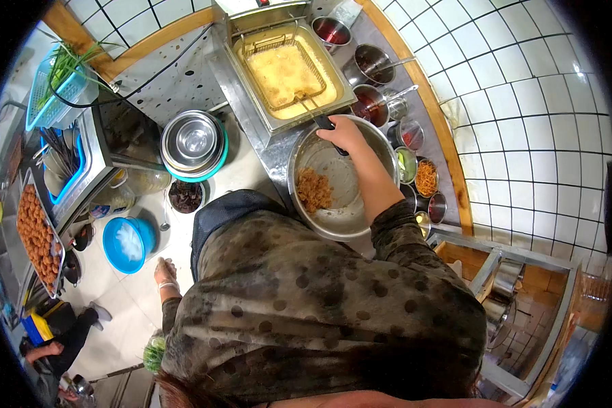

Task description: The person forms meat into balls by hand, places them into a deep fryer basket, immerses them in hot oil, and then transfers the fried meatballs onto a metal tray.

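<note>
My right hand (342,133) is closed around the black handle of a utensil (324,122), whose metal shaft reaches into the deep fryer. Its working end is partly hidden in foam. In the fryer (345,98), a wire fry basket (313,61) sits in bubbling yellow oil (280,71). Under my forearm stands a large steel bowl (354,229) with a mound of orange-brown minced mixture (313,189) at its left side. My left hand (165,271) hangs at my left, above the floor, with some of the mixture on it; nothing is plainly held in it.
Steel containers of sauces and shredded orange food (426,177) line the tiled wall. Stacked steel bowls (196,142), a blue bucket (127,245) and a tray of browned balls (38,232) are at the left. Another person's legs (71,339) show at lower left; an open-framed metal stand (545,326) is at right.
</note>
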{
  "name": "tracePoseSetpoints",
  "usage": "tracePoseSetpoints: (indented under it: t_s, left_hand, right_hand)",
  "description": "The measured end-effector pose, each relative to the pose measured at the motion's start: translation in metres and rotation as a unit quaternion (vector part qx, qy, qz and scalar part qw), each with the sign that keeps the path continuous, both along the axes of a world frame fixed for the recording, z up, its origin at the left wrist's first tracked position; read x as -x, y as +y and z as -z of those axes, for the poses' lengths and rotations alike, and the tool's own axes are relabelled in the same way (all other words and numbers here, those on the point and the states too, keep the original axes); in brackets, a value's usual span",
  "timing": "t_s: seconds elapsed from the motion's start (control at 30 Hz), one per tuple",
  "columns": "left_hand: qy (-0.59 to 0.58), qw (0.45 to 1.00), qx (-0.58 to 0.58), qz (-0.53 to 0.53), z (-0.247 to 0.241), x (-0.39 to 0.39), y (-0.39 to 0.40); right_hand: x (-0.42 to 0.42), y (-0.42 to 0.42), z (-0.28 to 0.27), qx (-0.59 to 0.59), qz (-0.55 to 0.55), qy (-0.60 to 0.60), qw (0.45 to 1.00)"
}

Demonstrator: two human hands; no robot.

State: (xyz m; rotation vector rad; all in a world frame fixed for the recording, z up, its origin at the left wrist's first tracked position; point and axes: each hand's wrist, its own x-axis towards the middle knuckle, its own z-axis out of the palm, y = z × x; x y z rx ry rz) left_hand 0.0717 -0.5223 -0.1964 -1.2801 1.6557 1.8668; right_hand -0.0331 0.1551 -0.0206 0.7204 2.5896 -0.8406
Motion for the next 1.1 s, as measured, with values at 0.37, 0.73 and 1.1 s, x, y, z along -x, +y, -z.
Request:
tracePoseSetpoints:
  t_s: [0.37,0.73,1.1]
  left_hand:
    - [-0.029,0.999,-0.025,0.006,0.003,0.004,-0.002]
    - [-0.009,1.000,-0.021,-0.002,0.001,0.000,0.007]
    - [-0.013,1.000,-0.012,-0.022,-0.007,-0.006,0.025]
  right_hand:
    - [0.001,-0.004,-0.011,0.050,-0.002,-0.001,0.999]
    - [0.003,0.000,0.004,0.027,0.004,-0.002,1.000]
    - [-0.005,0.004,0.020,-0.044,0.007,0.118,0.992]
